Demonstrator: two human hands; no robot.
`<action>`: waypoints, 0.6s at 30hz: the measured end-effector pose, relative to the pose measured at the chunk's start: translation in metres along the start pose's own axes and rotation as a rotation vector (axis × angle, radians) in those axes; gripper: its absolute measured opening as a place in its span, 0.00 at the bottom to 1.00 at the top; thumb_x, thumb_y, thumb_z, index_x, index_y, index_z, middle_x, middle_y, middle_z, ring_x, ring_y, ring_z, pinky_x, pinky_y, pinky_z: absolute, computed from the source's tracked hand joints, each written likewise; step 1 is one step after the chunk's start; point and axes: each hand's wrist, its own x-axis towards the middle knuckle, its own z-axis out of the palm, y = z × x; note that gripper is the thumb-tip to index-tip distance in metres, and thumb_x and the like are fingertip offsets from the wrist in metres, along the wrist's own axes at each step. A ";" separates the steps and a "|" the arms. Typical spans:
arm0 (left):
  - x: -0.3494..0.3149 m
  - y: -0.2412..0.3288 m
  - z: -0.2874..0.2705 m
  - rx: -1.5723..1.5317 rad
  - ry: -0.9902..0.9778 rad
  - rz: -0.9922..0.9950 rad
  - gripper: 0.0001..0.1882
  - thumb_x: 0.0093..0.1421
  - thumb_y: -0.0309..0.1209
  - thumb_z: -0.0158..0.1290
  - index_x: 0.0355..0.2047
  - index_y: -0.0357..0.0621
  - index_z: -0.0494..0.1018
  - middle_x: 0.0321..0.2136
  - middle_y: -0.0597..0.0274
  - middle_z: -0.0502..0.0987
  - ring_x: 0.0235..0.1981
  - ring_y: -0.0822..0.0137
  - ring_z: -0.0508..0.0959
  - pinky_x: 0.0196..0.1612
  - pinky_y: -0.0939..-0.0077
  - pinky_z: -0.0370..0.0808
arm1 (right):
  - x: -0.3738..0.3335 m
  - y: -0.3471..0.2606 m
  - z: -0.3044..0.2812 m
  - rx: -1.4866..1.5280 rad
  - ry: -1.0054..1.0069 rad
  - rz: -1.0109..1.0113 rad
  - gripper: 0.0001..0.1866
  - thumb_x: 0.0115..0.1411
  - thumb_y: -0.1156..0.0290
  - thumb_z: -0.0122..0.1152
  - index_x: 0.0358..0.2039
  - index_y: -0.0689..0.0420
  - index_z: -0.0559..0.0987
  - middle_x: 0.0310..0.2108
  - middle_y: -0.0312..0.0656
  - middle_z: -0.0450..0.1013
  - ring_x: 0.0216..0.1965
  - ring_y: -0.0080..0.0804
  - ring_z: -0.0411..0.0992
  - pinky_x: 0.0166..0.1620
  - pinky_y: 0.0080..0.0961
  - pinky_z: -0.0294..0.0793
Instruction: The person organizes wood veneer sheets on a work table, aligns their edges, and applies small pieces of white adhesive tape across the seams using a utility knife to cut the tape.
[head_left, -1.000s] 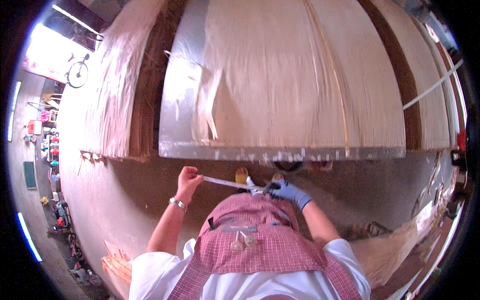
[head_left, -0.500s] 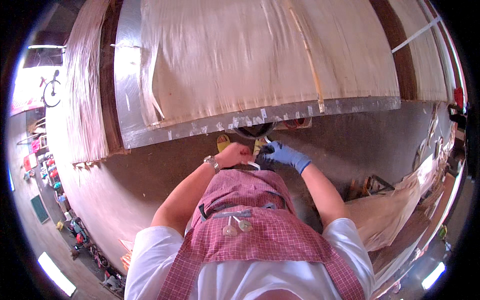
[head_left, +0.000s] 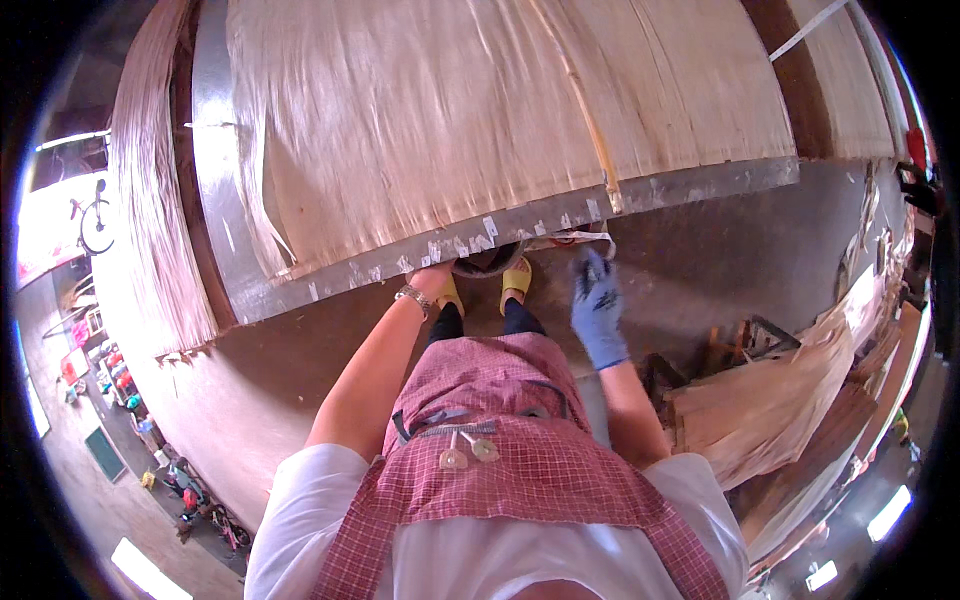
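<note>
At the desk's [head_left: 640, 195] near edge, the gloved right hand [head_left: 598, 310] pinches a white tape strip [head_left: 580, 237] just below the metal rim. The bare left hand [head_left: 432, 280] reaches under the same edge, its grip hidden; veneer sheet [head_left: 480, 110] covers the desk

Both hands reach forward: left hand [head_left: 432, 275] bare, right hand [head_left: 597, 308] gloved.
</note>
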 end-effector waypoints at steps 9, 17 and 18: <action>-0.015 0.007 -0.027 -0.042 0.011 -0.023 0.26 0.61 0.53 0.45 0.52 0.51 0.71 0.54 0.62 0.73 0.56 0.59 0.70 0.58 0.67 0.65 | -0.020 -0.018 0.121 0.901 -0.097 0.535 0.14 0.59 0.75 0.61 0.45 0.63 0.77 0.40 0.39 0.76 0.39 0.25 0.73 0.43 0.24 0.73; -0.022 -0.007 -0.028 -0.024 -0.049 0.051 0.25 0.62 0.50 0.44 0.52 0.48 0.71 0.53 0.61 0.74 0.56 0.58 0.70 0.59 0.68 0.63 | -0.014 -0.013 0.120 0.956 -0.126 0.565 0.13 0.59 0.72 0.61 0.42 0.64 0.78 0.39 0.39 0.76 0.36 0.27 0.71 0.41 0.25 0.73; -0.017 -0.009 -0.027 -0.130 -0.078 -0.027 0.24 0.61 0.49 0.47 0.51 0.47 0.72 0.52 0.61 0.74 0.53 0.61 0.71 0.57 0.68 0.65 | -0.015 -0.010 0.124 0.970 -0.141 0.566 0.13 0.58 0.72 0.62 0.42 0.64 0.78 0.38 0.39 0.76 0.36 0.28 0.71 0.41 0.25 0.73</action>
